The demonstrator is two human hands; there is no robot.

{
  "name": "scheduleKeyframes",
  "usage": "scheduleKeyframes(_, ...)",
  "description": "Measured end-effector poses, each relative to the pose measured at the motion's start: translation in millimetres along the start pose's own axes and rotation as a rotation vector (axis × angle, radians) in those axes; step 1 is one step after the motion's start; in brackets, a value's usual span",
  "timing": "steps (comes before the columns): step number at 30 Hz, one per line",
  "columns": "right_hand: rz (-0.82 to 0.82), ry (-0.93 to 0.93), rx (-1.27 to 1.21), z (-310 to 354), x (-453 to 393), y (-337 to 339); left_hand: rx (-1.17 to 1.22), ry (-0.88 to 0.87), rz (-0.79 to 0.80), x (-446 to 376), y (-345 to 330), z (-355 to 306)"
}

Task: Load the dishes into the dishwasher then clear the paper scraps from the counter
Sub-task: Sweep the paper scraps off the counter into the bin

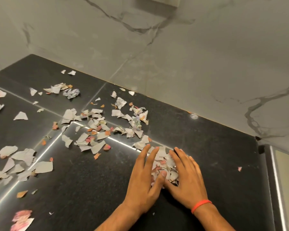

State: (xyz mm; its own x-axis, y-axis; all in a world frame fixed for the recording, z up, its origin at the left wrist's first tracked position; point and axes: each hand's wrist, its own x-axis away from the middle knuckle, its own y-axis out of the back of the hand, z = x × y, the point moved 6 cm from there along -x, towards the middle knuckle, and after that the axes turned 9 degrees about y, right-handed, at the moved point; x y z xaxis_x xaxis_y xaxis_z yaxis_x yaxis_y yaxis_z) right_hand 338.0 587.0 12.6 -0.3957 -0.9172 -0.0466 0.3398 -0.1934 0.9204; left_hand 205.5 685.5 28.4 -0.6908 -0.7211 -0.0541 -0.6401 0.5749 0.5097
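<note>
Cupping scrap pile point(163, 165): left hand point(144, 179), right hand point(187, 177), fingers straight; bare counter point(215, 147) rightward to edge.

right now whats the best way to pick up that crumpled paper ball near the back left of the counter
Probably pinch the crumpled paper ball from above, fingers closing on its left and right sides. It sits bunched and raised off the counter, unlike the flat scraps, so its bulk gives something to grip, and the counter just beside it is bare.
</note>
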Motion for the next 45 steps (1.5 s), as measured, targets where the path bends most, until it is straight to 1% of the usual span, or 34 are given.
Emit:
scheduleKeyframes(3,0.004,0.008,0.03,0.0,-1.7,-0.6,0.002,0.04,-0.114,-6.1,29.3,12.1)
scheduleKeyframes(7,0.006,0.005,0.05,-2.1,-3.2,-1.5,-0.133,0.142,-0.301,-37.9,102.7,57.6)
scheduleKeyframes(9,0.001,0.009,0.044,-2.9,-2.2,-1.8,-0.229,0.232,-0.428,-50.4,147.8,89.2)
scheduleKeyframes(11,-0.008,0.015,0.031,-2.5,-2.2,-0.3,-0.304,0.382,-0.481,-56.8,181.2,121.8)
scheduleKeyframes(12,-0.011,0.018,0.026,-1.8,-2.7,0.2,-0.335,0.451,-0.466,-58.4,189.9,134.6)
scheduleKeyframes(13,-0.013,0.02,0.021,-1.7,-2.7,0.3,-0.383,0.473,-0.424,-59.8,191.4,142.7)
scheduleKeyframes(14,-0.015,0.02,0.017,-1.6,-2.9,0.4,-0.439,0.443,-0.362,-61.8,187.4,144.0)
scheduleKeyframes(17,-0.021,0.02,0.014,-3.3,-2.4,-0.1,-0.549,0.235,-0.136,-64.4,152.9,122.8)
scheduleKeyframes(21,-0.021,0.017,0.019,-4.0,-1.8,-1.4,-0.592,0.058,0.037,-47.4,96.3,82.0)
scheduleKeyframes(23,-0.025,0.017,0.025,-4.2,-2.1,-2.0,-0.572,0.017,0.1,-37.6,67.2,63.0)
scheduleKeyframes(25,-0.029,0.019,0.024,-5.3,-1.7,-2.6,-0.507,0.045,0.134,-31.0,45.2,46.5)
scheduleKeyframes(27,-0.041,0.026,0.02,-5.1,-1.1,-2.1,-0.406,0.054,0.174,-22.6,27.1,30.4)
scheduleKeyframes(29,-0.056,0.03,0.02,-3.9,-1.2,-1.3,-0.293,0.026,0.233,-10.4,12.0,15.3)
scheduleKeyframes(30,-0.058,0.03,0.023,-3.5,-1.4,-1.1,-0.239,0.016,0.244,-3.1,7.7,8.3)
scheduleKeyframes(31,-0.059,0.028,0.025,-2.9,-2.0,-0.9,-0.196,0.017,0.222,4.4,7.8,4.3)
scheduleKeyframes(33,-0.056,0.02,0.024,-2.7,-2.8,-0.6,-0.154,0.066,0.115,21.4,16.6,5.2)
scheduleKeyframes(35,-0.047,0.017,0.024,-1.8,-3.4,-0.7,-0.185,0.151,0.023,43.0,28.6,15.6)
scheduleKeyframes(36,-0.042,0.014,0.025,-2.4,-3.3,-0.5,-0.214,0.197,0.011,54.8,31.4,23.2)
scheduleKeyframes(38,-0.037,0.01,0.02,-3.2,-3.5,-0.6,-0.326,0.256,0.045,77.2,32.6,36.4)
scheduleKeyframes(40,-0.037,0.011,0.018,-3.2,-3.1,-0.8,-0.512,0.19,0.084,88.1,29.3,42.3)
scheduleKeyframes(42,-0.04,0.015,0.019,-3.6,-3.1,-1.0,-0.649,0.138,0.113,87.0,19.1,46.3)
scheduleKeyframes(45,-0.055,0.018,0.02,-2.8,-3.1,-0.3,-0.701,0.142,0.086,63.1,9.2,43.4)
